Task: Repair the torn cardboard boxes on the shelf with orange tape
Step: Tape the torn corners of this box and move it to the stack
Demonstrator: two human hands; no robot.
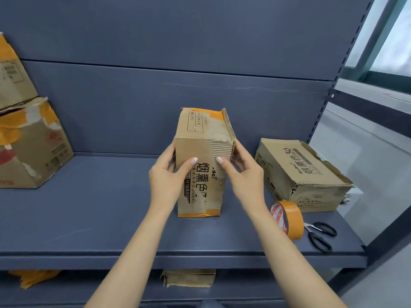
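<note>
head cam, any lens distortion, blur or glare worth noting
Head view: wide-angle bending bows the shelf upright and stretches the stacked boxes at the left edge; light is soft and even, no glare; the held box is sharp in both hands' grip, edges slightly softer.

You are looking at an evenly lit scene: soft, diffuse light with no harsh glare anywhere. Daylight shows through the window at the upper right, where the glass is washed out to near white. Shadows are faint; you can see a soft one under the cardboard box on the grey shelf, and the lower shelf beneath sits noticeably darker. The wide-angle lens bends straight lines towards the edges, so the perforated upright leans and curves, and the stacked boxes at the far left look stretched and slightly smeared. The centre is reasonably sharp, with printed characters legible.
</note>
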